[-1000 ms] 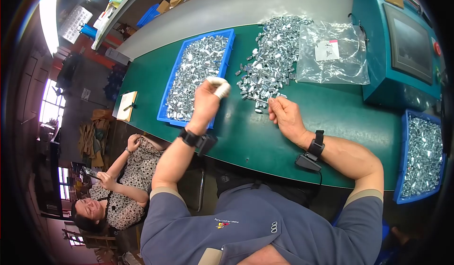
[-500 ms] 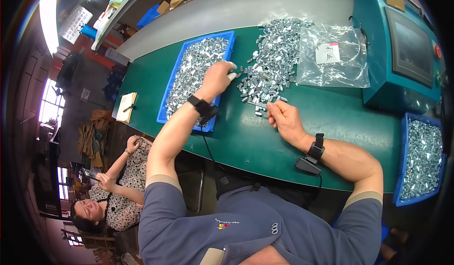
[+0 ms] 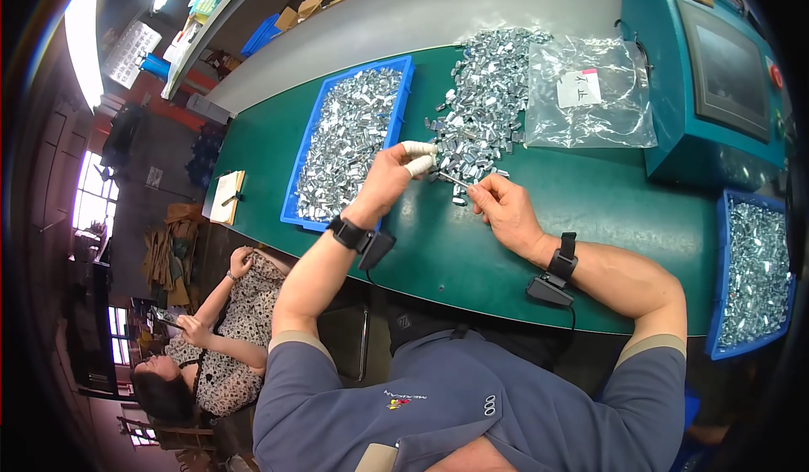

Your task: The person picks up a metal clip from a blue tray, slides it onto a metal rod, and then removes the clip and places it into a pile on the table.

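Note:
My right hand (image 3: 507, 216) pinches a thin metal rod (image 3: 455, 179) between thumb and fingers, and the rod points left toward my left fingertips. My left hand (image 3: 393, 179) is at the near left edge of a loose pile of small shiny metal pieces (image 3: 489, 93). White wrapping covers its thumb and forefinger, which curve together by the rod's tip; whatever lies between them is too small to make out. Left of the pile, a blue tray (image 3: 408, 84) is filled with similar metal pieces. My left wrist is beside the tray's near right corner.
A clear plastic bag (image 3: 624, 118) with a white label lies right of the pile. Behind it stands a teal machine (image 3: 674, 147) with a screen. Another blue tray (image 3: 716, 320) of pieces is at the far right. A notepad (image 3: 226, 198) lies left; a seated person (image 3: 223, 362) holds a phone.
My left hand has moved right and nearer, from over the tray's right edge to the rod's tip. My right hand has barely moved; its rod now angles up to the left.

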Demonstrator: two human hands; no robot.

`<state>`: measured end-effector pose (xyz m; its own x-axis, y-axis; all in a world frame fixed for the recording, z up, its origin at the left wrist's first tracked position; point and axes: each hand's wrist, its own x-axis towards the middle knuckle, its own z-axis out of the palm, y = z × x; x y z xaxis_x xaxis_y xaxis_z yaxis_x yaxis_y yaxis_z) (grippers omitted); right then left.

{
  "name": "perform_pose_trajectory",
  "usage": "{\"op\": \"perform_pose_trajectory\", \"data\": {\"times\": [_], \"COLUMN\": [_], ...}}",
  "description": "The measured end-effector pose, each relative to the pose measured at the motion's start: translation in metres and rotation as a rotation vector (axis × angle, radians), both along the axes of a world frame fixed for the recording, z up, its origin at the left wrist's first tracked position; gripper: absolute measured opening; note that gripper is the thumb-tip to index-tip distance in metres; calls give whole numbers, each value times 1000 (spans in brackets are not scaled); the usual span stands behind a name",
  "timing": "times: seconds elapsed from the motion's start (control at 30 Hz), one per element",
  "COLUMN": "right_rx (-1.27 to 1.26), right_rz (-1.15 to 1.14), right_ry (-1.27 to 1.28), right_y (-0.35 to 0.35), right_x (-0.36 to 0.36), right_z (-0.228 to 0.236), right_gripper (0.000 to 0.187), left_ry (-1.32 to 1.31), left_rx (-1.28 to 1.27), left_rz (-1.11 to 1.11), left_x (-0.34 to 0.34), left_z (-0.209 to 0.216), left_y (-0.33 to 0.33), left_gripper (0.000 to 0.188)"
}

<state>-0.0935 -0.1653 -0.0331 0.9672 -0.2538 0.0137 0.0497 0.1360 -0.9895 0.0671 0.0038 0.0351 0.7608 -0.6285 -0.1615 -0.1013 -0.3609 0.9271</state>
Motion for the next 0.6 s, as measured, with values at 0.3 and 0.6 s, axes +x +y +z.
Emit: {"op": "perform_pose_trajectory", "data": {"times": [0.3,0.6], "right_rx": [-23,-45], "right_rz": [-4,20], "right_ry": [-17,4], "right_y": [3,1], "right_x": [0,-2], "right_z": [-2,2], "right_gripper": [26,30], "left_ry": [317,275], "left_rx": [-274,-218], "left_rz": [155,69], "left_x": [-30,-44], "left_z": [-19,-22], "left_y": [16,9], "left_gripper": [25,20]}}
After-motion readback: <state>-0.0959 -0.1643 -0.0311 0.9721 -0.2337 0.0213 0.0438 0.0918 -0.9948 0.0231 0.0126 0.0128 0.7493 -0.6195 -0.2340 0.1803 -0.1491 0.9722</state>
